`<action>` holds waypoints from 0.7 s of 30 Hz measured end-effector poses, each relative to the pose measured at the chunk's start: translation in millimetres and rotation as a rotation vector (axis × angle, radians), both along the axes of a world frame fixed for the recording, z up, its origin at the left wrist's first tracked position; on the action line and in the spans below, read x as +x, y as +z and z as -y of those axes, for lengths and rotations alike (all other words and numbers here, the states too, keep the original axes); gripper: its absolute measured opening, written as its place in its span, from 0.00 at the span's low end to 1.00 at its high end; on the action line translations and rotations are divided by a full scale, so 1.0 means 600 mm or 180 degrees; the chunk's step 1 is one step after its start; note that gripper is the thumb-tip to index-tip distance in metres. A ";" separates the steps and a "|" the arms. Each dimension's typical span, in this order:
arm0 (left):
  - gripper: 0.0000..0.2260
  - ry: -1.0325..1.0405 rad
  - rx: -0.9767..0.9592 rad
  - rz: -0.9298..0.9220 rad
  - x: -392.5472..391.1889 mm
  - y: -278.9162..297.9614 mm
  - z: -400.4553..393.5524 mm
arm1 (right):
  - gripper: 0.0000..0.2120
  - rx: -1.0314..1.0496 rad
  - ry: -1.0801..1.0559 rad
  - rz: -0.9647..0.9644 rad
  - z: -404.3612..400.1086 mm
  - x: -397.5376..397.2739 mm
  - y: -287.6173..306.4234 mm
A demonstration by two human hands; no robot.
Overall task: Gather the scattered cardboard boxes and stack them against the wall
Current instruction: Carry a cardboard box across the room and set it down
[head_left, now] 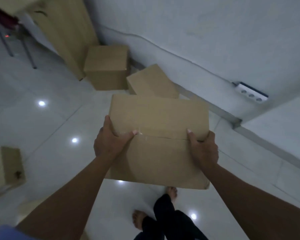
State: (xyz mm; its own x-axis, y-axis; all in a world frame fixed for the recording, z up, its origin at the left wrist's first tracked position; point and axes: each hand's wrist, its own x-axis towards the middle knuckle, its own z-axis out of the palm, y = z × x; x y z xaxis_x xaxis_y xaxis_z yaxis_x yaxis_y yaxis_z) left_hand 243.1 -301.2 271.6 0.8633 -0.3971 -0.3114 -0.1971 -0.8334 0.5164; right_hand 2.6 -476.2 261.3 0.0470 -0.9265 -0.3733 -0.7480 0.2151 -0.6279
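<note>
Both hands are clamped on 1 large cardboard box, held in the air above the floor. The left hand grips the box's left edge, thumb laid across the top face and the fingers wrapped out of sight beneath. The right hand grips the right edge the same way, thumb on top pointing toward the centre seam. The hands sit well apart, with the width of the box between them. The box's long axis runs from one hand to the other, its broad top face turned up to the camera, and the closed flap seam follows that same axis between the 2 thumbs. No print or label can be read on it.

Just beyond the held box, a smaller box lies tilted at the foot of the wall. Further out and toward the left hand's side, a squarer box stands upright on the floor, beside a light wooden cabinet. Well out past the left hand, another box sits on the floor at the picture's edge.

The floor is glossy pale tile with bright spots of reflected light. A cable runs along the wall to a white power strip beyond the right hand. Below the box, 2 bare feet and dark trouser legs show. The room is dim.
</note>
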 end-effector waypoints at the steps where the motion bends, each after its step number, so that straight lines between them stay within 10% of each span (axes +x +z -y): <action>1: 0.59 -0.0123 0.0021 -0.0034 -0.007 -0.010 0.028 | 0.39 0.0037 -0.0104 -0.0024 0.014 -0.018 -0.007; 21: 0.60 -0.2489 0.0405 -0.0479 -0.096 -0.204 0.590 | 0.42 0.0463 -0.2216 -0.0057 0.226 -0.202 -0.218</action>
